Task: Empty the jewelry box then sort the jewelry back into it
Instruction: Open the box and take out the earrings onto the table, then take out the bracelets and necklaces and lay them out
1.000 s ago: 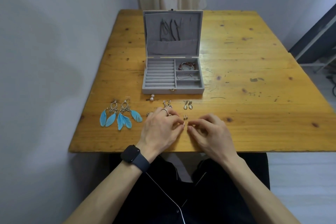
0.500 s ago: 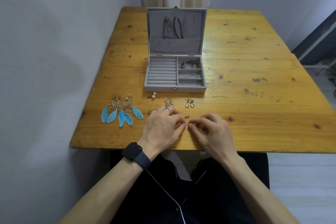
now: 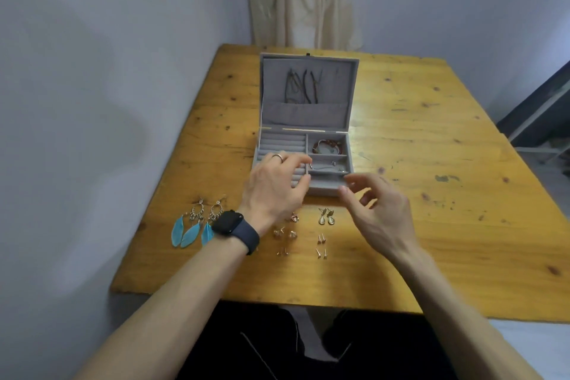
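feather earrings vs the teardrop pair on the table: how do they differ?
Colour: the feather earrings are bright blue; the teardrop earrings are pale.
Size: the feather earrings are far longer than the teardrop earrings.
Place: the feather earrings lie at the left, partly behind the watch; the teardrop earrings lie in full view just before the jewelry box.
Shared: both pairs lie on the table, outside the box.

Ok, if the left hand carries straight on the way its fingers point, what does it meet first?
Likely the silver chain in the middle right compartment of the jewelry box. The left hand hovers over the ring rolls, pointing at it; if low, the divider comes first. Height unclear.
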### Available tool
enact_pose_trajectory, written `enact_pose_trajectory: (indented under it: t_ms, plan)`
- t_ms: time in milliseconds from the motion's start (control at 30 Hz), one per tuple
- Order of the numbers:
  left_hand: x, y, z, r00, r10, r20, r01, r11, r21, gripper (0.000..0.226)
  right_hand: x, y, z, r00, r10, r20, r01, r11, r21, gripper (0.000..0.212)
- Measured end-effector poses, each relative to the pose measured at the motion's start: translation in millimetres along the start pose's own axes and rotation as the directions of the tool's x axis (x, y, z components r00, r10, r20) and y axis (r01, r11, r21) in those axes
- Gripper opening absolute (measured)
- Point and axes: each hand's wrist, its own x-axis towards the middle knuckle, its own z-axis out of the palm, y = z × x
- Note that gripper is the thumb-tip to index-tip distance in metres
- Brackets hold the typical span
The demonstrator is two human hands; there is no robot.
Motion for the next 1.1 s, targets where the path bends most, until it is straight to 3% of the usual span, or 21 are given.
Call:
enact_pose_trajectory:
  t_ms: [267, 633, 967, 1100]
  plan:
    - [62, -5, 35, 0.995, -0.045, 0.088, 0.037, 0.995, 0.091, 0.041, 104, 12, 19, 0.994, 0.1, 0.051, -0.079, 0.948, -0.309, 0.019]
    - [59, -21, 58, 0.99, -0.114, 0.083, 0.11, 0.993, 0.042, 0.049, 147, 8, 73, 0.972, 0.21, 0.107, -0.111, 0.81, -0.576, 0.036]
    - [57, -19, 58, 0.995, -0.096, 0.038, 0.094, 0.994, 0.053, 0.049, 145, 10, 78, 0.956, 0.246, 0.158, -0.119, 0.822, -0.558, 0.03]
    - [56, -18, 57, 0.995, -0.095, 0.031, 0.094, 0.994, 0.054, 0.048, 143, 8, 64, 0.956, 0.249, 0.155, -0.19, 0.929, -0.317, 0.021]
